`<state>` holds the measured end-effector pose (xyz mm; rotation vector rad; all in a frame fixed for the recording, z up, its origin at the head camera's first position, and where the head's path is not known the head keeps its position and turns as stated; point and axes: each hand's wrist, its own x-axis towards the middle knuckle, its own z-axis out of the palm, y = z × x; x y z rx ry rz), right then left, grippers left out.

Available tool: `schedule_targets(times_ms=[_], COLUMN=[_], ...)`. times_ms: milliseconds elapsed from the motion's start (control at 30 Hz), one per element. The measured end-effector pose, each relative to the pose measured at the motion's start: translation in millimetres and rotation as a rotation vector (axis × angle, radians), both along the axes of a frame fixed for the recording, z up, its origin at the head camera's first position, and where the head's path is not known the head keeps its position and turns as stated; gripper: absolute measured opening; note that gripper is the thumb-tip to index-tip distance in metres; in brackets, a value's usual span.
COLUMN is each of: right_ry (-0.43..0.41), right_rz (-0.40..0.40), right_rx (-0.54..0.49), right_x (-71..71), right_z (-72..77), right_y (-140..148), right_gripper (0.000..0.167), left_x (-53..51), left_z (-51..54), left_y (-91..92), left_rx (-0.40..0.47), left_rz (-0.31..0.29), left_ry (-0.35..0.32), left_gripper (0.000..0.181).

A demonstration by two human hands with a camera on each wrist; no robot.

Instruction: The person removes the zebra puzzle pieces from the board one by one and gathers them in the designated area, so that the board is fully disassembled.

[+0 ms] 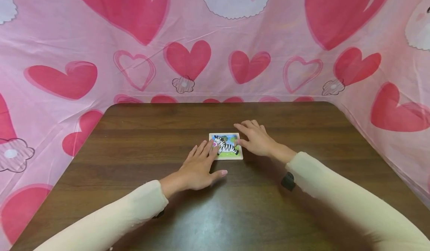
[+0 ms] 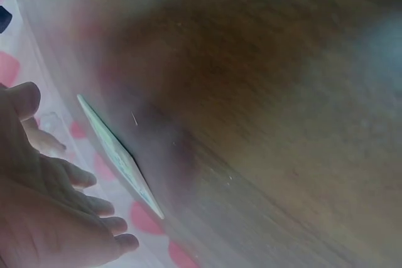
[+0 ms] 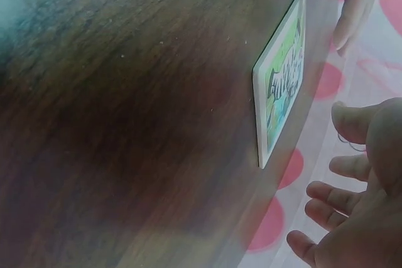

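1. Left grip (image 1: 198,170): fingers outstretched and unclenched, over the zebra board's (image 1: 230,148) left side.
2. Right grip (image 1: 258,140): fingers loosely extended, at its right edge.
3. Zebra board: flat on the desk (image 1: 134,150), picture up.

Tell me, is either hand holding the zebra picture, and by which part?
Nothing is held: the left hand and right hand hover by the zebra picture board, neither gripping it, and it lies flat on the brown table.
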<state>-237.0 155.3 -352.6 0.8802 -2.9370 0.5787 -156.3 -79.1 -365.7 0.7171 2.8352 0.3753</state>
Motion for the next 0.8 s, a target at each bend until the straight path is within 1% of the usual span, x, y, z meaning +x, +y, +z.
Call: schedule_targets(times_ms=[233, 333, 500, 600, 800], right_ry=[-0.003, -0.002, 0.008, -0.014, -0.093], right_rz=[0.017, 0.023, 0.054, 0.069, 0.103], right_rx=[-0.005, -0.006, -0.013, -0.034, -0.087], right_x=[-5.3, -7.8, -13.7, -17.8, -26.2], right_z=[-0.7, -0.6, -0.7, -0.3, 0.0], right_y=[-4, -6, -10, -13, -23], right_gripper=[0.059, 0.057, 0.053, 0.051, 0.043], left_x=[0.0, 0.2, 0.4, 0.4, -2.8], left_z=[-1.2, -0.6, -0.3, -0.4, -3.4], left_y=[6.1, 9.1, 16.3, 21.3, 30.7], left_rx=[-0.015, -0.02, -0.013, -0.025, -0.047], left_rz=[-0.015, -0.03, -0.055, -0.071, -0.118], left_ry=[-0.022, -0.033, -0.049, -0.054, -0.058], left_gripper=[0.084, 0.083, 0.081, 0.081, 0.082])
